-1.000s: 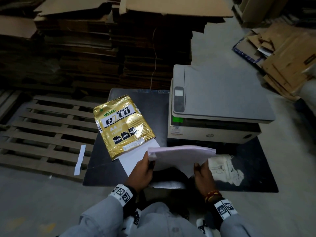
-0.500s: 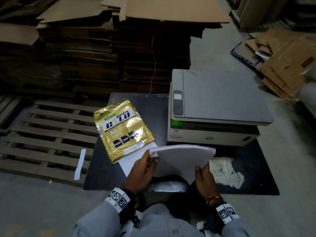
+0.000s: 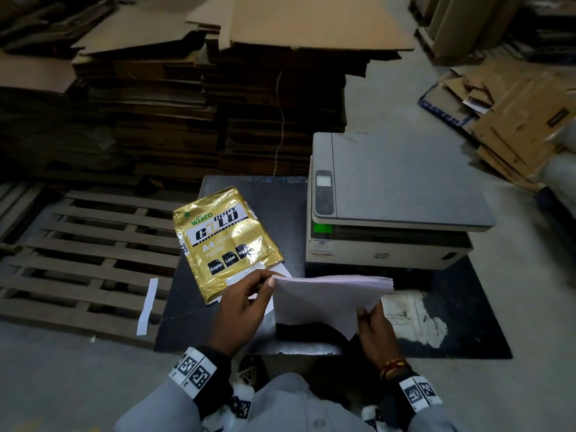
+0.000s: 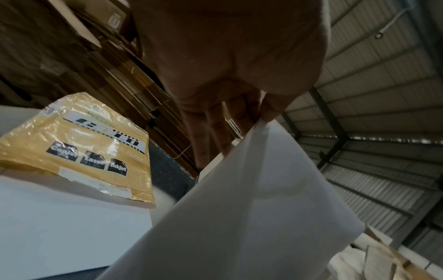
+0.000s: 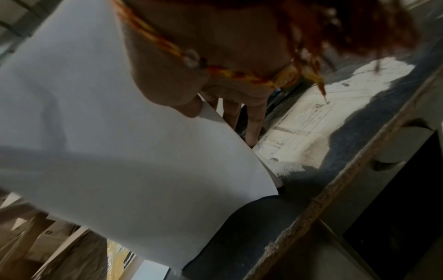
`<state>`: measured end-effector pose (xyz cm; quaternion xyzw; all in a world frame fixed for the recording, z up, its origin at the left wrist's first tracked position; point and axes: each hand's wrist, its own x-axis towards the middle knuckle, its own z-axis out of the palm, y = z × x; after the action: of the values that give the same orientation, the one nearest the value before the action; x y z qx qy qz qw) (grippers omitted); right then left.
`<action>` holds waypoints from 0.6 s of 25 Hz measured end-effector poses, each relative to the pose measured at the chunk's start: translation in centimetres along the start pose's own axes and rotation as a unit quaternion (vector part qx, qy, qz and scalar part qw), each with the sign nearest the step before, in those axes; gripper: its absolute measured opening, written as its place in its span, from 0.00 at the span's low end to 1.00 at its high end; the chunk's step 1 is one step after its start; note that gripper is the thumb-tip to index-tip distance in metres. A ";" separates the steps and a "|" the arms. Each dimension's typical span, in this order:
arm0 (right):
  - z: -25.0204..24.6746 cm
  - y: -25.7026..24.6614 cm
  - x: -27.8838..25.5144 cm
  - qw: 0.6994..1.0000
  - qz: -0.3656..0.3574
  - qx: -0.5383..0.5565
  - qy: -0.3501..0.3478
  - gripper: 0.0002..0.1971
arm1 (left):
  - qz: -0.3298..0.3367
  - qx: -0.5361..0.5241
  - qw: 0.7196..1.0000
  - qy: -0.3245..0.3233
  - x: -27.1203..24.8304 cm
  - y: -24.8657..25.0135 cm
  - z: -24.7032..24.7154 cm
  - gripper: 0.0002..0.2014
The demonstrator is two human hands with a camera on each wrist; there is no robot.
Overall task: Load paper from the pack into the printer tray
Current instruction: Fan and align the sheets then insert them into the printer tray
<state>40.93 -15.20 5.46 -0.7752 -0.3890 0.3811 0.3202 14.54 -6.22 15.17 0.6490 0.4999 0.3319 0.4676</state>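
Left hand: the left hand (image 3: 241, 310) is pinching the near-left corner of the sheaf of paper (image 3: 324, 297), with the thumb lying on top and the fingers (image 4: 215, 130) curling underneath.
Right hand: the right hand (image 3: 375, 332) is gripping the sheaf's lower right edge, with the thumb pressing on the near face and the fingers (image 5: 254, 121) reaching behind it.
Sheaf of paper: it is hanging in the air between both hands, above the worktop (image 3: 280, 198) and just in front of the printer (image 3: 399, 188). It is bowing, and its far edge is fanning slightly.
Pack: the gold pack (image 3: 227, 241) is lying flat on the left part of the worktop, beside the printer. White sheets are sticking out of its near end under the left hand.
Printer: it is sitting on the far right of the worktop with its lid lying flat.
Tray: I cannot tell where it is.
Surroundings: a wooden pallet (image 3: 93, 254) is lying left of the worktop, and a white paper strip (image 3: 148, 302) is resting on it. Stacks of flattened cardboard (image 3: 249, 88) are standing behind.
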 end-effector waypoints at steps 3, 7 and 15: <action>0.3 0.0 0.2 0.999 0.031 -0.023 0.026 0.18 | -0.128 -0.093 0.987 -0.041 0.5 0.8 0.1 0.12; 0.1 0.6 0.0 0.999 0.038 0.006 0.019 0.15 | -0.127 -0.041 0.984 -0.119 0.8 1.5 -0.8 0.12; -2.1 -2.4 -0.9 0.996 -0.063 0.028 -0.054 0.21 | -0.095 -0.012 0.995 -0.002 2.6 0.7 -3.4 0.12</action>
<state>41.47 -15.19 8.78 -0.7181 -0.4427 0.4123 0.3441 12.44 -2.79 16.86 0.5935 0.5544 0.2908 0.5058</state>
